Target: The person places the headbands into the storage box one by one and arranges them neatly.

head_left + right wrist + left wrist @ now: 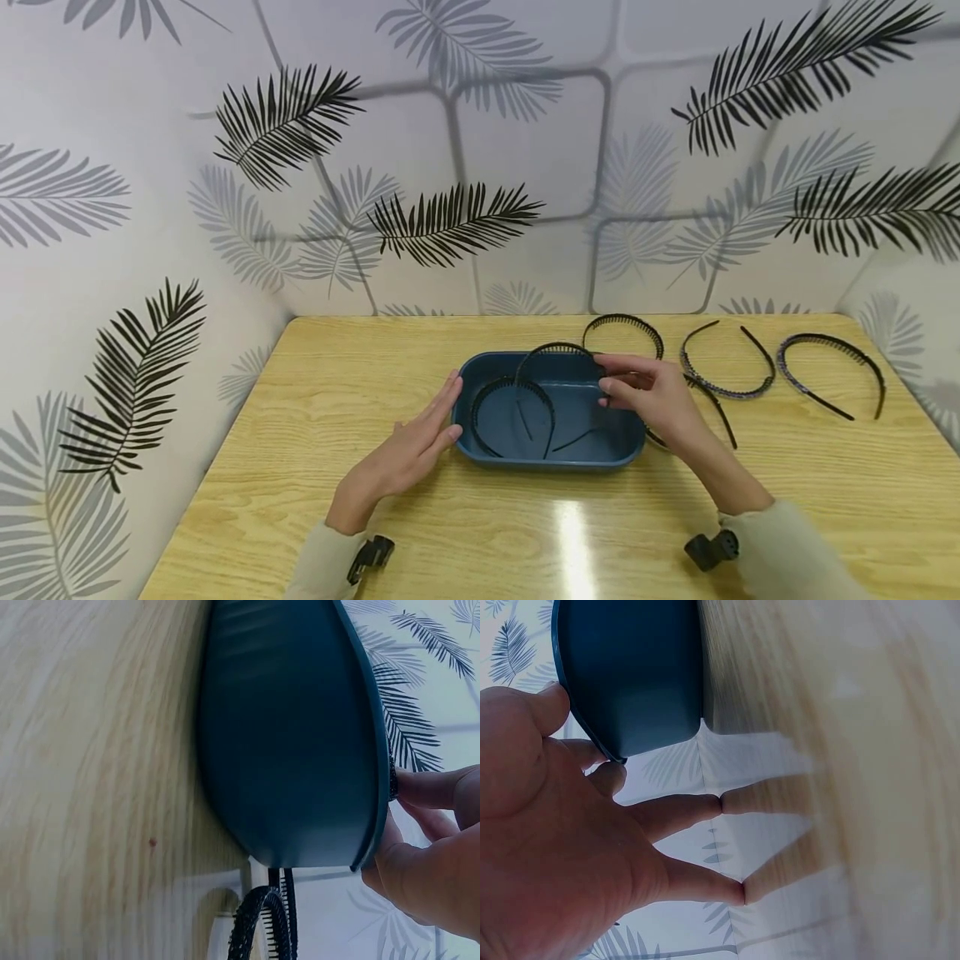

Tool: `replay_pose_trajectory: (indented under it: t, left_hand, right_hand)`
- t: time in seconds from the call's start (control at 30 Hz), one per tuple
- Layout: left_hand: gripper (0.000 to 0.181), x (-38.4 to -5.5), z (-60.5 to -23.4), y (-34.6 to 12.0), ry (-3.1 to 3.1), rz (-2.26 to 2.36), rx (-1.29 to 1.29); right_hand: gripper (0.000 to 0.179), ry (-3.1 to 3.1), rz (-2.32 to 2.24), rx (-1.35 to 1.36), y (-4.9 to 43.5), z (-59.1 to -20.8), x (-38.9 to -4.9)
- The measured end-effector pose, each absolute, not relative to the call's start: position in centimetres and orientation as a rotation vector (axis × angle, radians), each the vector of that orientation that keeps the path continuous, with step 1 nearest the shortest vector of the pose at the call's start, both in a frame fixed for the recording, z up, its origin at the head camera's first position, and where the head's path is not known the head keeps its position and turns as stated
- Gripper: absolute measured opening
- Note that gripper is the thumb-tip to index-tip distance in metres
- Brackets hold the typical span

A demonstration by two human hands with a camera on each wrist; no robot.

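A blue rectangular bin (551, 464) stands on the table with a black toothed headband (474, 417) inside at its left end. My left hand (411, 447) rests against the bin's left end, fingers straight, thumb at the rim. In the left wrist view, two fingertips (705, 805) reach down to the tabletop. Over the bin's right half, my right hand (648, 396) pinches a second black headband (551, 347), whose arc rises above the back rim. The right wrist view shows only a small bit of this band (392, 778) at the fingertips, behind the bin's wall.
Right of the bin, more headbands lie on the wooden table (337, 358): a black one (621, 317) behind, one (723, 412) partly hidden by my right hand, and two with patterned bands (727, 392) (813, 337) farther right. A leaf-patterned wall covering (525, 275) borders the table's back.
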State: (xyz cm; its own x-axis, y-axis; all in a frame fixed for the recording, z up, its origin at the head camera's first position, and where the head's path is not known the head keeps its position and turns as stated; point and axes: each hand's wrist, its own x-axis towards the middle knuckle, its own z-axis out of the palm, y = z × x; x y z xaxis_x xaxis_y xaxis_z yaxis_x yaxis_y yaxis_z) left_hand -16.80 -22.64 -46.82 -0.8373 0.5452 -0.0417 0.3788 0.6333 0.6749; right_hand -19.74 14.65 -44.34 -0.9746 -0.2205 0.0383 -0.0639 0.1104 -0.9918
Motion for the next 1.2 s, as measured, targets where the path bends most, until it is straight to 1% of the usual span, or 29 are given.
replay_pose_trajectory:
  t: [0.3,0.83,1.2]
  left_hand:
    - [0.066,-16.7,-46.9,-22.7,2.611,0.987,0.745]
    - [0.066,-16.7,-46.8,-22.8,2.612,0.977,0.745]
    - [0.067,-16.9,-46.7,-22.7,2.612,0.968,0.738]
  right_hand:
    - [0.041,2.225,-2.012,-0.319,13.0,-44.4,-20.3]
    - [0.038,2.181,-1.967,-0.327,9.9,-45.9,-20.8]
    - [0.038,2.178,-1.905,-0.333,9.1,-46.7,-21.6]
